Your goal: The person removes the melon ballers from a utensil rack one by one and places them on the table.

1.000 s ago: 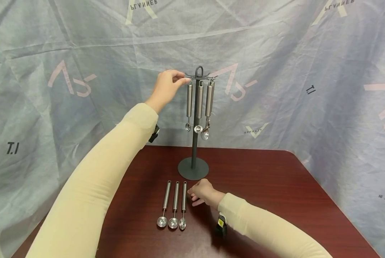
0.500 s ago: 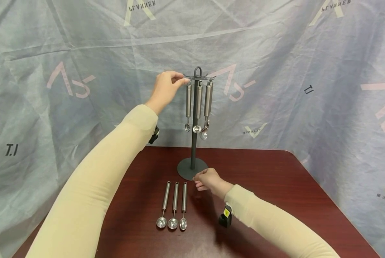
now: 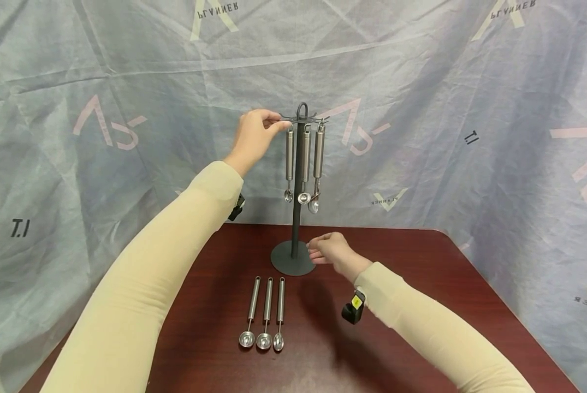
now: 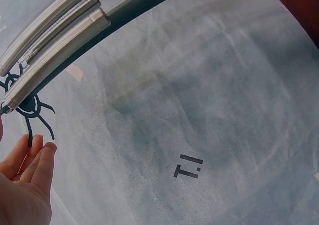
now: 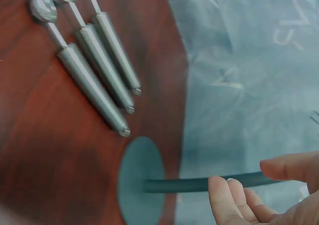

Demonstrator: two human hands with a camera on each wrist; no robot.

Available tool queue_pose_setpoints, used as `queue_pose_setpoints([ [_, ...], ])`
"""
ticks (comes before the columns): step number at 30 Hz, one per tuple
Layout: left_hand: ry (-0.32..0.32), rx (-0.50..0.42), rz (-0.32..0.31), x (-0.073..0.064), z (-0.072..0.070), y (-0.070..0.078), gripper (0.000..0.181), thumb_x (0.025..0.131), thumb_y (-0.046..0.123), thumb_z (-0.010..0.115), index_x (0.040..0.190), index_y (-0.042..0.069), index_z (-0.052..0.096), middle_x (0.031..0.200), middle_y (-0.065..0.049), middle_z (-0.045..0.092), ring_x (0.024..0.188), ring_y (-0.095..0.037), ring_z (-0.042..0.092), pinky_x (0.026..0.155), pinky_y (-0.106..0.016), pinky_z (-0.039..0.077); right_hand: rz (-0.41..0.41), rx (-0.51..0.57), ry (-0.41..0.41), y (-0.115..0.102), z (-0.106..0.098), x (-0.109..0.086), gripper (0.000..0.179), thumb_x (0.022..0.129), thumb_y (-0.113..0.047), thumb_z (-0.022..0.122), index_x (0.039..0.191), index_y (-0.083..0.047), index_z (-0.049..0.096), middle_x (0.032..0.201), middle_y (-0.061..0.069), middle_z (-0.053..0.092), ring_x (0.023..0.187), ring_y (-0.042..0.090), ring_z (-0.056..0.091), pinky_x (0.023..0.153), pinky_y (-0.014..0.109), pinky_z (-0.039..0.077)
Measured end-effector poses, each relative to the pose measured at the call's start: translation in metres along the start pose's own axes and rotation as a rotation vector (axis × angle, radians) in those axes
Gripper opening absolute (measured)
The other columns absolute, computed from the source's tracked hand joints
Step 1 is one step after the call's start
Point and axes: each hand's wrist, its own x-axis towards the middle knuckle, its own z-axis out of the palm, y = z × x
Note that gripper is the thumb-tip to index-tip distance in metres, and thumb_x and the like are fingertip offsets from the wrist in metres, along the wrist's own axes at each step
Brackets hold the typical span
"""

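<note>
In the head view, a dark metal utensil rack (image 3: 297, 218) with a hooked top and round base stands on the table. Several steel-handled scoops (image 3: 306, 158) hang from it. My left hand (image 3: 256, 134) pinches a hook at the left of the rack's top, beside a hanging scoop. The left wrist view shows its fingertips (image 4: 47, 150) at the hook's end. My right hand (image 3: 334, 251) is raised beside the rack's base, fingers loosely bent and holding nothing. In the right wrist view, its thumb and fingers are apart, overlapping the pole (image 5: 179, 185).
Three more steel scoops (image 3: 267, 305) lie side by side on the dark red table (image 3: 396, 284), in front of the rack base, bowls toward me. A grey printed cloth (image 3: 421, 164) hangs behind the table and along its sides.
My right hand has risen from beside the lying scoops, moving away from me and to the right, up to the rack's base. My left hand stays at the hook. The hanging scoops shift slightly.
</note>
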Motion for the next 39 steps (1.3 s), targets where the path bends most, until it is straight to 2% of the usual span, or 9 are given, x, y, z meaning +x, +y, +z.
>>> queue_pose_setpoints([
  [3,-0.003,-0.004,-0.007,-0.001,0.000,0.001,0.045,0.091,0.043,0.065,0.124,0.012,0.066,0.122,-0.001,0.067,0.111,-0.014,0.059,0.096,-0.027,0.048,-0.008,0.015,0.014,-0.013,-0.008,0.000,0.032,0.097,-0.007,0.056,0.124,0.010,0.057,0.088,0.008,0.065,0.072,0.013,0.065,0.082,0.032,0.059],
  [10,0.005,-0.011,0.001,0.000,0.001,0.000,0.044,0.090,0.044,0.066,0.122,0.013,0.067,0.118,-0.001,0.069,0.109,-0.014,0.061,0.096,-0.028,0.048,-0.044,0.110,0.033,-0.040,-0.025,0.003,0.039,0.098,-0.005,0.053,0.133,0.012,0.048,0.109,0.019,0.061,0.069,0.011,0.064,0.089,0.033,0.057],
  [20,-0.030,0.007,-0.013,0.003,-0.001,-0.002,0.047,0.089,0.045,0.067,0.123,0.012,0.067,0.120,-0.001,0.069,0.112,-0.013,0.063,0.098,-0.027,0.048,-0.116,0.154,0.106,-0.080,-0.042,0.004,0.040,0.097,-0.005,0.054,0.134,0.009,0.050,0.114,0.020,0.060,0.066,0.008,0.064,0.097,0.035,0.052],
  [25,-0.052,0.037,0.006,0.004,-0.002,-0.002,0.046,0.092,0.044,0.064,0.125,0.012,0.065,0.124,-0.002,0.067,0.114,-0.014,0.061,0.100,-0.028,0.047,-0.201,0.195,0.157,-0.099,-0.049,0.008,0.038,0.096,-0.005,0.055,0.133,0.006,0.053,0.118,0.018,0.061,0.086,0.015,0.068,0.098,0.033,0.052],
  [32,-0.076,0.075,0.023,0.003,-0.004,-0.001,0.045,0.094,0.044,0.060,0.127,0.014,0.064,0.127,-0.002,0.065,0.116,-0.016,0.059,0.101,-0.029,0.046,-0.259,0.292,0.192,-0.119,-0.053,0.018,0.042,0.096,-0.001,0.056,0.137,0.003,0.050,0.141,0.020,0.051,0.112,0.023,0.061,0.104,0.031,0.048],
  [35,-0.089,0.077,0.012,0.003,-0.005,0.000,0.046,0.094,0.045,0.059,0.129,0.014,0.063,0.128,-0.002,0.065,0.117,-0.015,0.059,0.102,-0.029,0.046,-0.286,0.313,0.208,-0.125,-0.052,0.022,0.045,0.094,0.002,0.057,0.139,0.004,0.048,0.142,0.021,0.050,0.122,0.027,0.056,0.104,0.030,0.048],
  [39,-0.104,0.074,0.003,0.004,-0.006,0.001,0.047,0.094,0.044,0.059,0.130,0.014,0.062,0.128,-0.002,0.065,0.118,-0.015,0.059,0.102,-0.029,0.046,-0.316,0.332,0.220,-0.135,-0.049,0.030,0.047,0.093,0.004,0.058,0.139,0.003,0.048,0.138,0.021,0.054,0.128,0.029,0.054,0.104,0.030,0.048],
])
